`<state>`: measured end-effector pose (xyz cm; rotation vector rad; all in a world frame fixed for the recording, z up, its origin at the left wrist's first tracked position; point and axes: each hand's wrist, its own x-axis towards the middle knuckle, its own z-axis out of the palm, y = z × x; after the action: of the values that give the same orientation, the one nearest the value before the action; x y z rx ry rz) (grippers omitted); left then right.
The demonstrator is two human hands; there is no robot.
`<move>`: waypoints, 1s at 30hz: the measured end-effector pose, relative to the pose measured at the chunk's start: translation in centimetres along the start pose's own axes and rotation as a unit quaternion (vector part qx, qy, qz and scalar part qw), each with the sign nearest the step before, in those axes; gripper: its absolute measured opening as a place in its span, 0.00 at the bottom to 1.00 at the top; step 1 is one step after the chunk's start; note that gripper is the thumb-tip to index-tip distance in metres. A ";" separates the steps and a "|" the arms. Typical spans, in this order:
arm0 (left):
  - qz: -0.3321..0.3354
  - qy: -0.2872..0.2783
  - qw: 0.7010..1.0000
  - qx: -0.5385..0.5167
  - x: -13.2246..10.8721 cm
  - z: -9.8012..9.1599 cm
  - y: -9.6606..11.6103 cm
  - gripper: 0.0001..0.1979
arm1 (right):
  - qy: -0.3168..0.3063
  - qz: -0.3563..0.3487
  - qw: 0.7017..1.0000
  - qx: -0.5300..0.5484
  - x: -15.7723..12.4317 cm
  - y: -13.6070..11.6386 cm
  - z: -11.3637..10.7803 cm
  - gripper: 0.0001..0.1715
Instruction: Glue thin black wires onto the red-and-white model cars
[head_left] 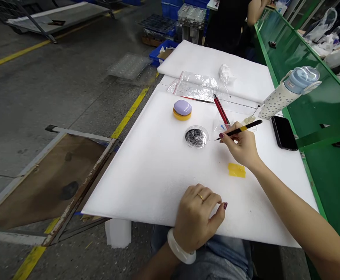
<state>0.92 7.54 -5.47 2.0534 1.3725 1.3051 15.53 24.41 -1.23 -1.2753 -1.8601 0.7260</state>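
Observation:
My right hand is closed on black tweezers with a yellow band, their tip pointing left toward a round clear dish of fine black fibres on the white foam sheet. My left hand rests near the sheet's front edge with its fingers curled under; I cannot see anything in them. It wears a ring and a white bangle. A yellow sticky pad lies just below my right wrist. Red tweezers lie behind the dish.
A purple-and-yellow round case, a clear plastic bag and crumpled white tissue lie farther back. A dotted bottle with a blue cap and a black phone are at the right by the green conveyor. Another person stands beyond.

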 end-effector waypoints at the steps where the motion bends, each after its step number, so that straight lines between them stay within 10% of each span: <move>1: 0.000 -0.002 1.000 0.000 0.0 0.0 0.0 0.08 | -0.003 -0.003 1.000 -0.014 0.0 0.0 0.0 0.08; 10: 0.000 -0.001 1.000 0.004 0.0 0.0 0.0 0.07 | -0.023 -0.028 0.998 -0.052 0.6 -0.1 1.5 0.10; 21: 0.020 -0.027 0.999 0.005 0.1 -0.5 -0.2 0.07 | 0.082 0.074 0.989 -0.102 -5.5 2.2 -7.4 0.15; 30: 0.038 -0.034 0.998 0.036 0.1 -0.6 -0.2 0.08 | 0.084 0.076 0.991 -0.065 -7.0 2.7 -8.3 0.11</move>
<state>0.37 7.64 -5.24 2.1969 1.3429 1.2201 25.32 19.07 -0.61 -1.5269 -1.7091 0.5644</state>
